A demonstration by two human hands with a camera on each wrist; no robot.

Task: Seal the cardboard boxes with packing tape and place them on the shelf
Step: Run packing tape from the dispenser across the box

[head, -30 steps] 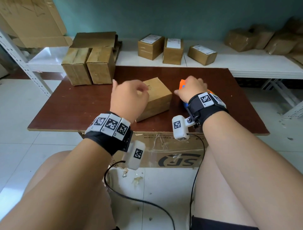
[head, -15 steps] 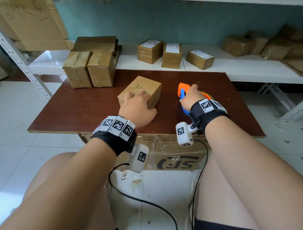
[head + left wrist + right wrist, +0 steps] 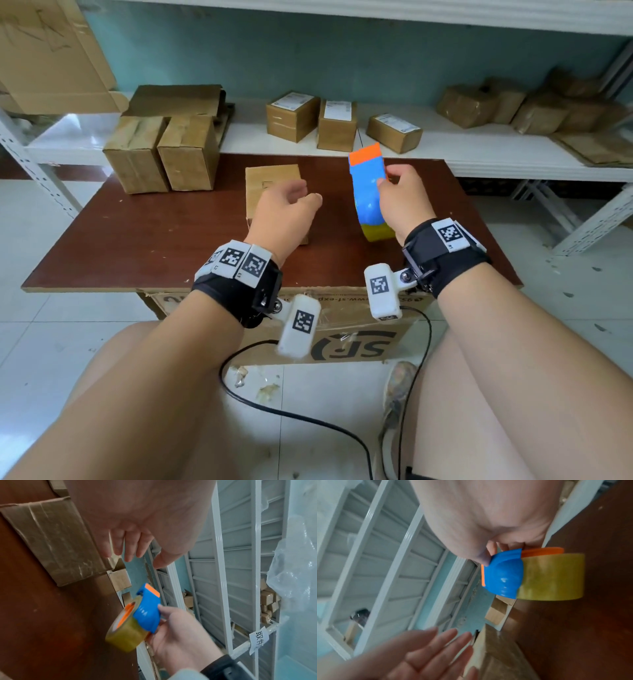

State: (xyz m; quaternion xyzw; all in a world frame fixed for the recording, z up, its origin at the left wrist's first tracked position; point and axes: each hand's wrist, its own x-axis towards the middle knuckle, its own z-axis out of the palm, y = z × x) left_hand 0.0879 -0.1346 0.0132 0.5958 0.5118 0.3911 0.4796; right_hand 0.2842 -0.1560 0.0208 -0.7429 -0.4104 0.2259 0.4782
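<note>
A small cardboard box (image 3: 270, 181) lies on the brown table (image 3: 137, 240), its top face glossy with tape in the left wrist view (image 3: 51, 538). My left hand (image 3: 305, 193) hovers just above its near side, fingers (image 3: 126, 545) straight and spread, holding nothing. My right hand (image 3: 394, 180) grips a blue and orange tape dispenser (image 3: 368, 192) with a yellowish tape roll (image 3: 553, 577), lifted off the table to the right of the box. The dispenser's orange end points up and away from me. The left palm (image 3: 428, 649) faces the dispenser (image 3: 145, 614).
Two taller boxes (image 3: 161, 154) stand at the table's back left. On the white shelf (image 3: 479, 150) behind are three labelled boxes (image 3: 337, 123) and several wrapped parcels (image 3: 534, 102) at the right. A large printed carton (image 3: 342, 342) sits under the table's front edge.
My left hand has come off the box and opened above it. My right hand has raised the tape dispenser from the table, turning its orange end upward.
</note>
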